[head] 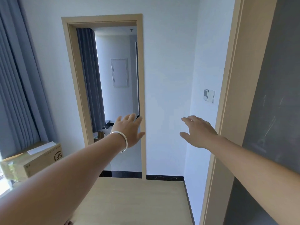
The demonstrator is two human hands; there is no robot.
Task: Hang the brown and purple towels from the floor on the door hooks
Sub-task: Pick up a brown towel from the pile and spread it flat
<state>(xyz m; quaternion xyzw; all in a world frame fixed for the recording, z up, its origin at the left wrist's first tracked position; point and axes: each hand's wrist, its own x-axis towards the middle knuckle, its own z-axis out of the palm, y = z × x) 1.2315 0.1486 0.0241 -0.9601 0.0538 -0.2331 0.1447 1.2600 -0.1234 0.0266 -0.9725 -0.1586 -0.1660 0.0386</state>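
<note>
Two bare hands out in front, holding nothing: left hand [129, 129] with fingers spread and relaxed, a silver bangle [122, 140] on its wrist; right hand [197, 131] likewise loose and released, palm down. No towel, brown or purple, anywhere in view; no hooks to be seen either. Ahead, only a white wall, an open doorway [113, 95] into a further room, and a dark door [272, 95] in its pale frame at the right edge. Light wooden floor [138, 200] below, bare where visible. Cardboard box [32, 161] by the grey curtain [17, 86] at left; wall switch [209, 95] near the right-hand frame. By the look of it, the very first step: still searching, nothing picked up. Next move likely to call for looking lower or turning to find the towels on the floor, then stooping to grasp one.
</note>
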